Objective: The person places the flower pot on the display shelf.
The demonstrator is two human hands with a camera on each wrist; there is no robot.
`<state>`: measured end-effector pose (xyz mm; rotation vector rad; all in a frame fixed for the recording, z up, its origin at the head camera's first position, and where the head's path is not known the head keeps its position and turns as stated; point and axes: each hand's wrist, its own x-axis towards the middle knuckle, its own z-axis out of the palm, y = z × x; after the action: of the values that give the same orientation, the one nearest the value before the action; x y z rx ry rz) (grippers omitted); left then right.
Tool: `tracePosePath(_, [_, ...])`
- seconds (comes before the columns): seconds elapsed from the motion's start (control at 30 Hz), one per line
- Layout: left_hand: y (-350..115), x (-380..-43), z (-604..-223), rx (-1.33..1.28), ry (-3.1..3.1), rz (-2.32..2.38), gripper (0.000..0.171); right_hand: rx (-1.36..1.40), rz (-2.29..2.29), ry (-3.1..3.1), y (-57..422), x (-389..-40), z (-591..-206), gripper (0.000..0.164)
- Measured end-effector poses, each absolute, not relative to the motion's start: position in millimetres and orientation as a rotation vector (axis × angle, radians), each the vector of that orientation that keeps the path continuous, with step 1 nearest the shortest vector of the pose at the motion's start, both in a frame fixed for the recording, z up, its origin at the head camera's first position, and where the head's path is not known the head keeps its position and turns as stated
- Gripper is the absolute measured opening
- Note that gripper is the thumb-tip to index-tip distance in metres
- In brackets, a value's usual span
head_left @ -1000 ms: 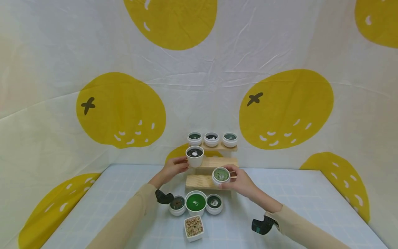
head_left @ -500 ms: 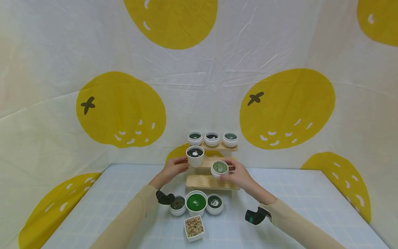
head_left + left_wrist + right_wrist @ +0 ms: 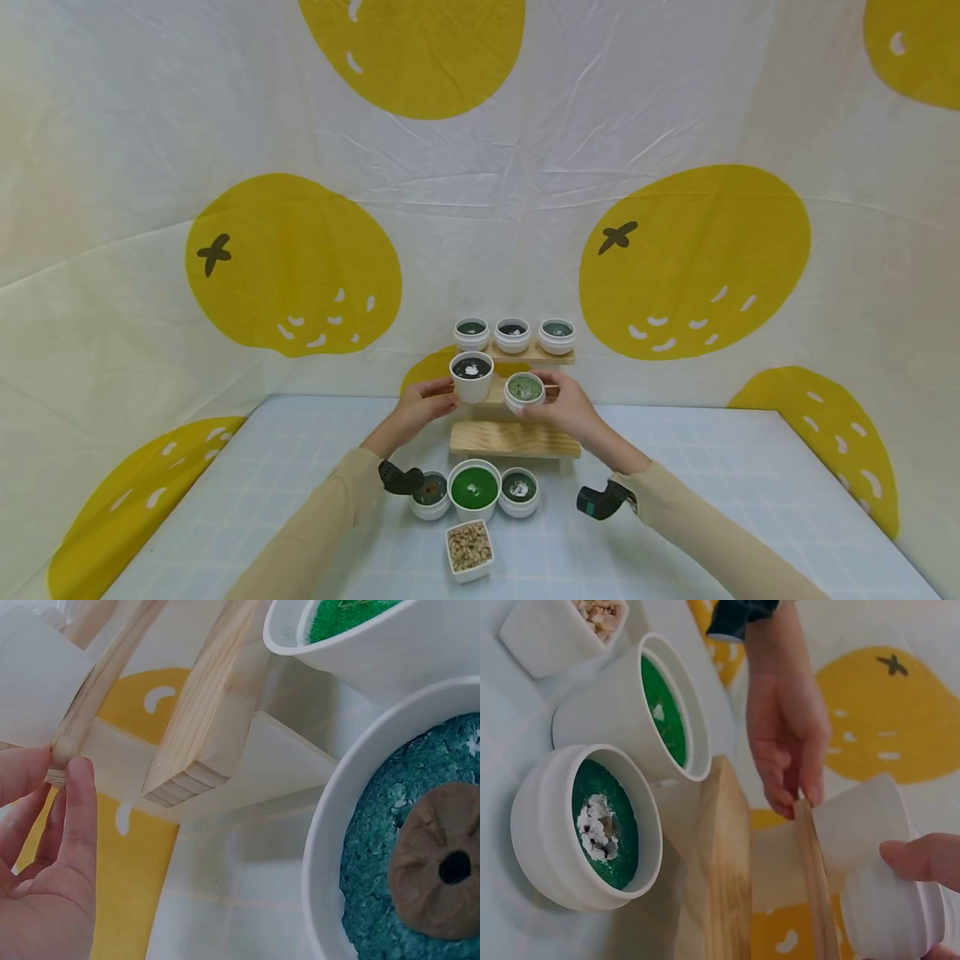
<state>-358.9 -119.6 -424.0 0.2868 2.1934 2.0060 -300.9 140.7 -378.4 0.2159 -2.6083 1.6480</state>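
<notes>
We find the wooden stand (image 3: 516, 439) stiff and, we judge, light enough to shift if knocked. Its middle shelf (image 3: 817, 877) is pinched at the left end by the left hand (image 3: 417, 408). The tall cup (image 3: 472, 385) stands upright there, just beside those fingers. The right hand (image 3: 570, 410) grips the small pot (image 3: 524, 393) by its side, at the middle shelf; base contact we cannot confirm. We rate the pot light, rigid, probably slippery; hold the wall below the rim, sparing the green fill.
</notes>
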Motion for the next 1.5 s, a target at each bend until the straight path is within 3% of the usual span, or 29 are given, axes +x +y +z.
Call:
tracePosePath(0.63, [-117,-359,-422,0.2,2.213,1.991,0.044,0.262,1.636,-2.522,130,-315,-383,0.06])
tracePosePath(1.5, [-115,-357,-419,0.201,2.23,1.974,0.045,0.161,1.689,-2.423,126,-322,-390,0.063])
